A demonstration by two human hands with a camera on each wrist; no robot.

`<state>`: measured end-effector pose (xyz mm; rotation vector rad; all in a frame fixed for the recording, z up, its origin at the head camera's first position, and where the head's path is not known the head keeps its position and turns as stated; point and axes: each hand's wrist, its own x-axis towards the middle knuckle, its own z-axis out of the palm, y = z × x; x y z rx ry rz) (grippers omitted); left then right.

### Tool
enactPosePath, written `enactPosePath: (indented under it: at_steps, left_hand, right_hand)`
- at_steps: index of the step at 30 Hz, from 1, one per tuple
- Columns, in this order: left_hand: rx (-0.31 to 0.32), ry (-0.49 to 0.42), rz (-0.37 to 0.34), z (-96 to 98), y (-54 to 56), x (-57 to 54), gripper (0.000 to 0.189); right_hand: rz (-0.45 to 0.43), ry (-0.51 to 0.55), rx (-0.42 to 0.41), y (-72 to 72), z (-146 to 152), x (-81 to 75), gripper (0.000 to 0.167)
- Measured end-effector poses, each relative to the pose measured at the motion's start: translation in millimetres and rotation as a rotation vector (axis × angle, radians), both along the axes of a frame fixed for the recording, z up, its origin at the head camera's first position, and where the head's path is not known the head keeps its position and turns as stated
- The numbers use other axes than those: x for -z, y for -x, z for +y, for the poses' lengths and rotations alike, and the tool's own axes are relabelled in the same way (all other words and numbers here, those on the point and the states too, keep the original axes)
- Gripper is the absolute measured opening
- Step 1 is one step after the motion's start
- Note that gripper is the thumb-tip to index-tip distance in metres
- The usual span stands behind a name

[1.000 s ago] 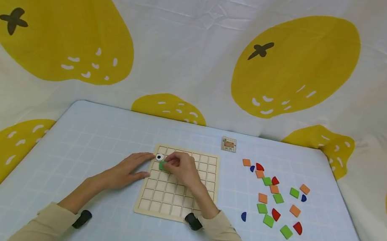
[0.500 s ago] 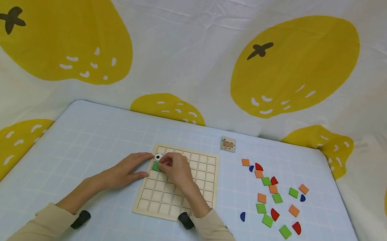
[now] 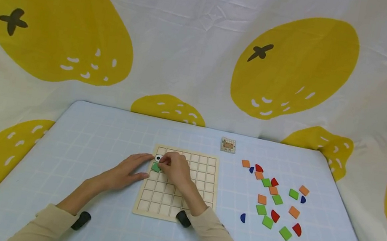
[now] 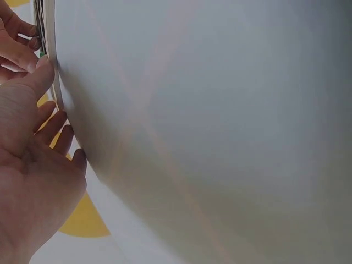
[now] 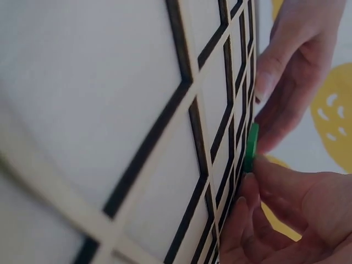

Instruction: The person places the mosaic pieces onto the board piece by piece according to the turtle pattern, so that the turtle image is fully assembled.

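Observation:
A square wooden grid board lies on the table. My right hand is over its upper left part and pinches a green tile between thumb and fingers. In the head view the tile sits at a cell in the left column, slightly turned. Just above it on the board is a white eye piece with a black dot, partly behind the right fingers. My left hand rests at the board's left edge with fingers extended; its thumb and fingertips touch the rim.
To the right of the board lie scattered green tiles, orange tiles, red quarter-circle pieces and blue half-circle pieces. A small picture card lies beyond the board's far right corner. A fruit-print cloth hangs behind the table.
My right hand has moved slightly left with the green tile, from the second column to the left column below the eye piece. The tile has turned a little. My left hand stays put.

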<state>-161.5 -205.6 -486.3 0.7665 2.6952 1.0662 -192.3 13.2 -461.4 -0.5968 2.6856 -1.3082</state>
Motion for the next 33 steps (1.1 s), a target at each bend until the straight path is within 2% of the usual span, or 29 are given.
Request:
enactPosePath:
  at_steps: [6, 10, 15, 20, 28, 33]
  left_hand:
    - [0.003, 0.002, 0.009, -1.9, -0.7, 2.7, 0.062]
    - [0.007, -0.004, 0.012, -2.3, -0.1, 3.9, 0.062]
    - [0.004, -0.01, 0.009, -2.2, -0.3, 3.2, 0.062]
    - [0.008, -0.016, 0.009, -2.1, -0.3, 2.5, 0.061]
    - [0.01, -0.019, 0.01, -1.2, 1.0, 1.7, 0.062]
    - [0.008, -0.007, 0.008, -1.6, 0.8, 1.8, 0.062]
  right_hand:
    - [-0.051, 0.012, -0.011, -2.6, -0.9, 1.0, 0.015]
    - [-0.052, 0.004, -0.01, -3.0, -2.6, 0.7, 0.02]
    - [-0.022, 0.016, -0.023, -1.3, -3.9, 1.6, 0.017]
    - [-0.013, 0.052, -0.076, 0.7, -5.4, 0.3, 0.013]
    - [0.025, 0.028, -0.12, 1.8, -3.1, -1.3, 0.01]
    - [0.018, 0.006, -0.147, 2.8, -1.1, -1.3, 0.012]
